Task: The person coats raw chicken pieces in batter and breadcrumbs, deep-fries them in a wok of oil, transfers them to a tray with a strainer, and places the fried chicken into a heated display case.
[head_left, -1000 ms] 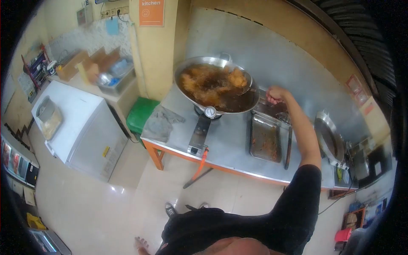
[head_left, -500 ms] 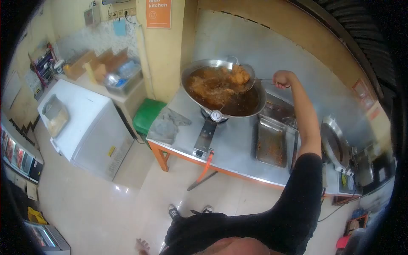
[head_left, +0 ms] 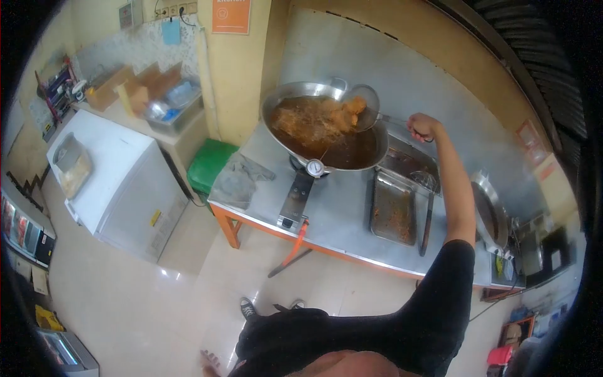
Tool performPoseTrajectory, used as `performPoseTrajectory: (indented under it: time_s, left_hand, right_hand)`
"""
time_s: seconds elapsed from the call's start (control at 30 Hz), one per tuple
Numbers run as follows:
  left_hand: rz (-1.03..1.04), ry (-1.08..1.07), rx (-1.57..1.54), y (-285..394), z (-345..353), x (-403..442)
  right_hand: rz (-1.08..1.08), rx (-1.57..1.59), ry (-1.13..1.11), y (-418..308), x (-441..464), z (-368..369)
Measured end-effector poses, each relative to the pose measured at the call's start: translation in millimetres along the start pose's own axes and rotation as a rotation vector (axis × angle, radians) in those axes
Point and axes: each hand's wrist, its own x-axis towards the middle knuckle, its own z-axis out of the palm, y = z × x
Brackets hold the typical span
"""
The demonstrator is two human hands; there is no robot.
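Observation:
My right hand is closed around the handle of a wire-mesh strainer. The strainer is tilted at the right rim of a wide metal wok. Golden-brown fried pieces lie at the strainer's left edge, partly over the dark, bubbling oil. Clipped to the wok's near side is a round dial thermometer. Low by my body, my left hand hangs with its fingers apart, holding nothing.
A gas burner with an orange hose sits under the wok on the metal table. To its right are a crumb-strewn tray and a dark-handled ladle. A white chest freezer and a green stool stand left.
The strainer has tipped, showing more bare mesh, and the fried pieces have slid leftward towards the oil. My right hand has turned slightly. The whole view has shifted a little.

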Motion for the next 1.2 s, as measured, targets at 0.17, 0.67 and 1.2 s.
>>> performPoseTrajectory:
  time_s: [0.17,0.67,1.2]
  left_hand:
    - [0.133,-0.038,0.122,61,36,-34]
    - [-0.022,0.046,0.095,27,26,-19]
    - [0.068,0.005,0.035,59,37,-13]
  right_hand:
    - [-0.058,0.06,0.03,-14,15,24]
    - [-0.054,0.354,-0.185,6,7,126]
    - [0.122,0.563,-0.297,-20,-22,113]
